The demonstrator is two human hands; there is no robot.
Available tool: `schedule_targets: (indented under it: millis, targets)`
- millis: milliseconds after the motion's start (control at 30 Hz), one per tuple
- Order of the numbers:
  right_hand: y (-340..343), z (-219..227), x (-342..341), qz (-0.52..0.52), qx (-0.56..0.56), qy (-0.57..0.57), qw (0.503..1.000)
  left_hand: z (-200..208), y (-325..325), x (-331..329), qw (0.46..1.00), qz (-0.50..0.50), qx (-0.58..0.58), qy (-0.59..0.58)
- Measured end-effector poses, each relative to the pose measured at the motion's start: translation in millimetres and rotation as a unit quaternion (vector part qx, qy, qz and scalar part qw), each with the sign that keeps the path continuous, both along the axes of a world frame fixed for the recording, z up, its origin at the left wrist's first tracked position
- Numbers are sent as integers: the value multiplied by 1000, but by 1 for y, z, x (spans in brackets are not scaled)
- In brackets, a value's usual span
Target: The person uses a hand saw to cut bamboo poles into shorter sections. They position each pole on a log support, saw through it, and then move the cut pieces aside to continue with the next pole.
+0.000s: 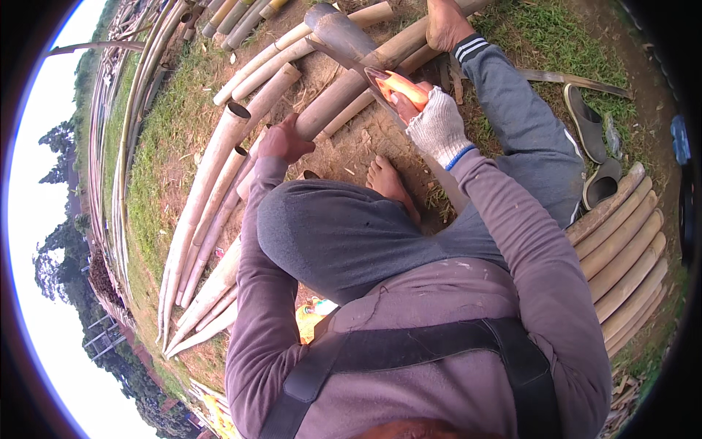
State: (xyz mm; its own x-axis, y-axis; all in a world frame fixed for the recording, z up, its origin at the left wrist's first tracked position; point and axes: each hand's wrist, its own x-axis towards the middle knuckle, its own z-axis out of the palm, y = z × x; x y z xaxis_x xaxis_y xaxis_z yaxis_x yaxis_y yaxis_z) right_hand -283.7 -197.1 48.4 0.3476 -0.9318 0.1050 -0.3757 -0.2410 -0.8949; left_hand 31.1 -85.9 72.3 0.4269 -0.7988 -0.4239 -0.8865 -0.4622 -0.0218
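Note:
My right hand [440, 128], in a knitted white glove with a blue cuff edge, is closed round the orange handle of a hand saw [398, 82]. The saw's dark blade slants to the upper left, across the thick bamboo pole [340, 102]; whether its teeth are in the wood I cannot tell. My bare left hand [284, 139] grips the near left end of that pole. My right foot [446, 25] rests on the pole farther up, while my left foot [387, 178] is on the dirt below it.
Cut bamboo lengths [212, 172] lie at the left, and more poles [292, 47] lie beyond. Split or curved bamboo pieces [621, 249] are stacked at the right, near a pair of dark slip-on shoes [585, 121]. Long poles [128, 146] stretch along the grass at far left.

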Motion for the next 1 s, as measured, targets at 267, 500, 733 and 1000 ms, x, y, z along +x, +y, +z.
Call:
schedule_targets:
  millis: [267,500,733,1000]
  targets:
    - [80,38,-131,50,-14,-72,996,-10,17,3,999,12,-28,12]
    - [-5,-10,7,-1,-46,29,999,-1,-2,0,1000,15,-19,10]
    - [80,45,-141,65,76,-30,995,-7,18,5,999,19,-26,28]
    - [-9,1,8,8,-17,7,1000,-7,2,1,1000,6,-25,8]
